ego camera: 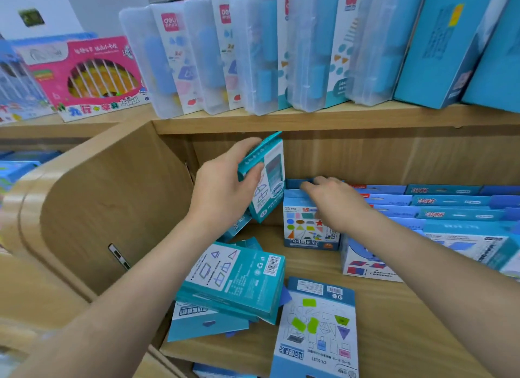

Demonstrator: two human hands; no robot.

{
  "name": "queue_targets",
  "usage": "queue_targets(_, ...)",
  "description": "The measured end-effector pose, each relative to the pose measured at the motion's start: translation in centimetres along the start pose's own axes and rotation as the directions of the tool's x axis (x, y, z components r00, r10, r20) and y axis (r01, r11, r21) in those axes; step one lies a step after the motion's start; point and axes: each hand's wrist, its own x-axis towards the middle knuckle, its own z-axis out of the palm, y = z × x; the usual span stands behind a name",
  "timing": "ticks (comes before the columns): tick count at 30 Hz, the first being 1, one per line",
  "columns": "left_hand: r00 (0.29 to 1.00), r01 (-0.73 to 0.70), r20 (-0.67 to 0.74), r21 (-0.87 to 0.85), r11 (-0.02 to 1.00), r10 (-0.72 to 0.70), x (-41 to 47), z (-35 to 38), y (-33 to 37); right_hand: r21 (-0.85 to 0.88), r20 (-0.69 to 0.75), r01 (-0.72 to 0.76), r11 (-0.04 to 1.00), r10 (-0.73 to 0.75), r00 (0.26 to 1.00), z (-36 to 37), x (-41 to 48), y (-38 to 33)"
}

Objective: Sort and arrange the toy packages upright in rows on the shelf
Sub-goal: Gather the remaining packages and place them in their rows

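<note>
My left hand (225, 189) grips a teal and white toy package (267, 180), holding it tilted above the back left of the wooden shelf (394, 321). My right hand (334, 200) rests its fingers on the top edge of an upright blue package printed with coloured shapes (306, 231), which stands beside the held one. A loose stack of teal packages (233, 282) lies flat at the shelf's front left. A blue package with green shapes (318, 329) lies flat in front.
Rows of upright blue packages (450, 208) fill the right of the shelf, with a white and blue box (371, 262) before them. The upper shelf holds clear plastic cases (253, 54), blue boxes (439, 45) and a pink box (90, 76). A curved wooden side panel (112, 197) bounds the left.
</note>
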Motion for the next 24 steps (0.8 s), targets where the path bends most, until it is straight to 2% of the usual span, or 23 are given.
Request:
queue_targets(4, 0.991, -0.06, -0.128, -0.143, 0.988, 0.042, -1.8, -1.2, -0.1, 0.084, 0.043, -0.152, 0.985, 0.148, 0.988, -0.5, 0.7, -0.2)
queue_targets(8, 0.962, -0.152, -0.262, -0.29, 0.945, 0.074, -2.6, -2.6, 0.0, 0.159, 0.055, -0.172, 0.972, 0.165, 0.985, -0.6, 0.8, -0.1)
queue_targets(10, 0.958, -0.141, -0.285, -0.398, 0.906, 0.024, -2.7, -3.2, 0.3, 0.287, 0.105, -0.196, 0.938, 0.173, 0.979, -1.3, 0.3, 0.1)
queue_targets(11, 0.955, -0.134, -0.297, -0.443, 0.886, -0.005, -2.6, -3.5, 0.3, 0.378, 0.076, -0.197, 0.905, 0.182, 0.98, -1.7, -0.1, 0.3)
queue_targets(13, 0.952, -0.113, -0.302, -0.523, 0.845, -0.06, -2.6, -3.8, 0.3, 0.611, -0.098, -0.121, 0.783, 0.226, 0.969, -2.8, -1.2, 0.7)
queue_targets(14, 0.953, -0.096, -0.291, -0.559, 0.824, -0.086, -2.7, -3.9, 0.3, 0.741, -0.169, -0.049, 0.669, 0.257, 0.951, -3.5, -2.0, 0.7)
queue_targets(15, 0.956, -0.077, -0.271, -0.589, 0.804, -0.107, -2.8, -3.8, 0.2, 0.843, -0.192, 0.013, 0.538, 0.279, 0.941, -4.1, -2.8, 0.4)
queue_targets(16, 0.961, -0.059, -0.248, -0.612, 0.789, -0.121, -2.9, -3.7, 0.3, 0.891, -0.186, 0.047, 0.452, 0.268, 0.945, -4.7, -3.7, 0.1)
queue_targets(17, 0.966, -0.048, -0.226, -0.63, 0.776, -0.124, -3.0, -3.5, 0.4, 0.896, -0.183, 0.068, 0.439, 0.224, 0.957, -5.1, -4.5, -0.3)
queue_targets(20, 0.982, -0.041, -0.162, -0.678, 0.734, -0.094, -3.3, -2.8, 0.9, 0.797, -0.195, 0.094, 0.597, 0.106, 0.975, -5.4, -5.4, -1.3)
queue_targets(22, 0.989, -0.043, -0.13, -0.717, 0.696, -0.073, -3.5, -2.5, 1.2, 0.809, -0.222, 0.099, 0.579, 0.145, 0.964, -5.2, -5.5, -1.5)
queue_targets(24, 0.99, 0.007, -0.088, -0.757, 0.653, -0.112, -3.4, -2.5, 1.7, 0.844, -0.211, 0.08, 0.53, 0.192, 0.958, -5.2, -6.0, -1.4)
